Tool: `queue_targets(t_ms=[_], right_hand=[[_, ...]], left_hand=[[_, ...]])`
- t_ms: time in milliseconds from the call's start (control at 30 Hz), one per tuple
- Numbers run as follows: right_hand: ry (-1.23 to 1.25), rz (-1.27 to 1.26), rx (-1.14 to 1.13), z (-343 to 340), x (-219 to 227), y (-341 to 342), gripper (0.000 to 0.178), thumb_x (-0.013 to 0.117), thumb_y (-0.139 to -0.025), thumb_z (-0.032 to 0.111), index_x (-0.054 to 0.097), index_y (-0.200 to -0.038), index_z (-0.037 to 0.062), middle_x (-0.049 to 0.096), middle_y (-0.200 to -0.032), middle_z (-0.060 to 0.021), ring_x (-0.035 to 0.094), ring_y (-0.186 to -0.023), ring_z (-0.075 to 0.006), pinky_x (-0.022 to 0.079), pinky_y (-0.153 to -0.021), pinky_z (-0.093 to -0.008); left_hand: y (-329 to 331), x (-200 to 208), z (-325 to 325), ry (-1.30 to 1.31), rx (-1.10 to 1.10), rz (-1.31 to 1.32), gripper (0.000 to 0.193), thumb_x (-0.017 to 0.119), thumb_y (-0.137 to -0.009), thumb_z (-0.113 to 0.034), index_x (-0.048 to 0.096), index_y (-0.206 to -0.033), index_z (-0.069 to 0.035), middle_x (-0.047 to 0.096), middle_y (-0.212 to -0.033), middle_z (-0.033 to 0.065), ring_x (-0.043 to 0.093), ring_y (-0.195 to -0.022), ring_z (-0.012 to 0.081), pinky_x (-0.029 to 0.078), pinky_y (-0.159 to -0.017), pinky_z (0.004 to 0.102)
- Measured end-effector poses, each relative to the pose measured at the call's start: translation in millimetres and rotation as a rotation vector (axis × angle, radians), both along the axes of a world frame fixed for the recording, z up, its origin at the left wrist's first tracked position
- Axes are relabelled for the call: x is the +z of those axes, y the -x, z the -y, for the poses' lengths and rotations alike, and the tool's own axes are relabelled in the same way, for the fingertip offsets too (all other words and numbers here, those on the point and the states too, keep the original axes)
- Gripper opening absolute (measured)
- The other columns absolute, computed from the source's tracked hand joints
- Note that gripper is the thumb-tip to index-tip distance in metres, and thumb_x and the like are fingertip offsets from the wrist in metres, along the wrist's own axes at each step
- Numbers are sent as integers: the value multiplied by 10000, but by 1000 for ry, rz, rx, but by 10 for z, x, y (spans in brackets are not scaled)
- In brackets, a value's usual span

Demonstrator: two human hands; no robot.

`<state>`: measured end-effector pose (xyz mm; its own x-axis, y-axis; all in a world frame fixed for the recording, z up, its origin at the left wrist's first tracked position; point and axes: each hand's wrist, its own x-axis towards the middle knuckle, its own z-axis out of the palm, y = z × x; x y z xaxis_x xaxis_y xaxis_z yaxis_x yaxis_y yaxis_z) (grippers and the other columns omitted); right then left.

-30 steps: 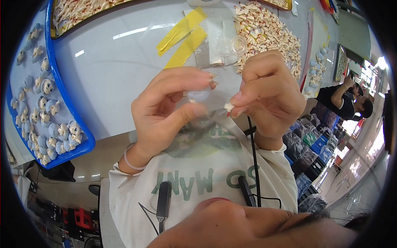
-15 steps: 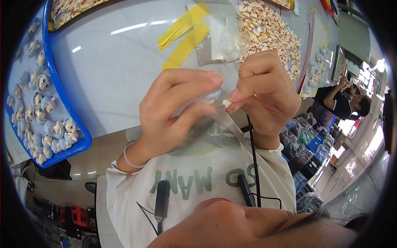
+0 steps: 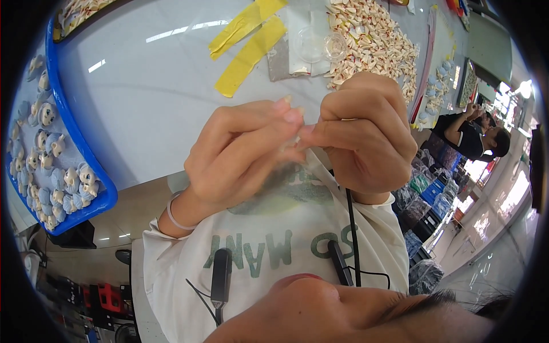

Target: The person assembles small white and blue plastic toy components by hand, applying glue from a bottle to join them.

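My left hand and my right hand meet above the near edge of the table, fingertips touching. The left fingers curl around a small pale-blue piece, which showed half a second ago and is now hidden behind them. With thumb and bent forefinger my right hand pinches at the same spot. The small cream piece with a red tip that it held is covered by the fingers. Beyond the right hand spreads a pile of similar small cream pieces with red marks.
At the left stands a blue tray of small pale-blue doll heads. Yellow tape strips and clear round plastic dishes lie near the pile. Another tray sits far left. A person is at the right, beyond bagged crates.
My hands have come together, the right fingertips moving left against the left ones. The cream and pale-blue pieces are no longer visible. The view has shifted slightly.
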<state>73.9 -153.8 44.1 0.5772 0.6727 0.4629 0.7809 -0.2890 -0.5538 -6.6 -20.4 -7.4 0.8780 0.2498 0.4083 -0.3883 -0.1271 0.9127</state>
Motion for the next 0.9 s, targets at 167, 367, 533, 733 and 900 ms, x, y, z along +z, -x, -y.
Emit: queue_targets(t_ms=[167,367,533,733,900], right_hand=[[14,-108,47,7,-25,-26,169,642,-503,86,535,-633,66,539,-709,-32,521,-639,-213,406,-576,-295],[22,-199,60,-12,4,-4,177,671,-545,43,518,-633,64,542,-713,-38,530,-639,-230,422,-603,-299],[114,-371,-54,46,387,-196,194,656,-554,-27,564,-708,49,565,-742,-52,555,-688,-199,437,-643,-287],[66,-399,-226,-266,154,-920,279,587,-732,2,509,-996,-39,584,-883,-138,567,-869,-247,434,-828,-329],[-12,-773,-155,-333,71,-1016,294,648,-711,-44,580,-990,14,579,-966,-75,589,-826,-145,475,-740,-242]], left_hand=[[29,-38,29,-72,55,27,375,741,-591,10,615,-944,30,565,-864,126,594,-732,210,508,-670,269],[45,-33,24,-52,35,17,374,736,-601,13,603,-950,29,571,-877,134,593,-748,207,502,-674,268],[10,18,-28,45,-31,-89,333,705,-643,21,597,-958,29,577,-931,132,588,-786,209,495,-665,272],[5,-33,-86,188,-45,-127,363,679,-659,47,596,-1008,-6,544,-1036,138,569,-879,222,478,-711,279],[10,26,-75,300,-75,-207,346,646,-669,89,586,-997,-6,519,-1056,130,553,-921,198,461,-765,278]])
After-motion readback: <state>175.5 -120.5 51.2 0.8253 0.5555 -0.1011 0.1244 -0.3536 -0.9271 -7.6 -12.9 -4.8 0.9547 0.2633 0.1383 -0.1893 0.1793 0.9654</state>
